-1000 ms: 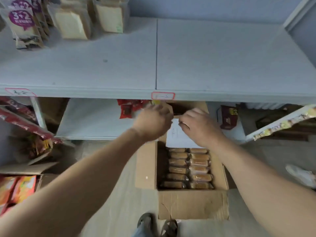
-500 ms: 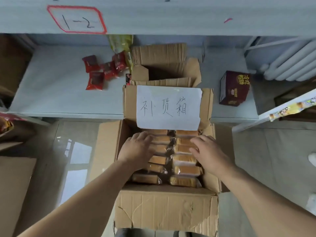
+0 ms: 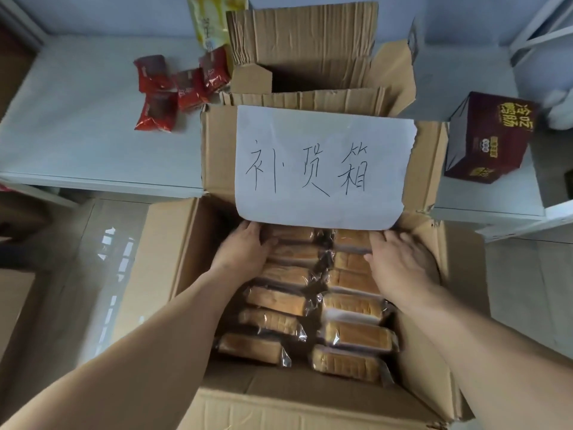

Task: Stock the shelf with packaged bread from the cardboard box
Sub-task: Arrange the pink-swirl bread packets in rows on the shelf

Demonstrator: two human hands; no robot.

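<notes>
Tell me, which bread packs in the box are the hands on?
The farthest ones, under the paper sign: left hand on the left column's far packs, right hand on the right column's. Nearer packs lie untouched.

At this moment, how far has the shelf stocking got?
Barely begun. Done: the cardboard box stands open. In hand: the left hand and right hand reach among the far bread packs, but whether either grips one cannot be told. Left: both columns look full, so nearly every pack still has to go up; the lower shelf holds only red snack packets and a dark carton.
</notes>
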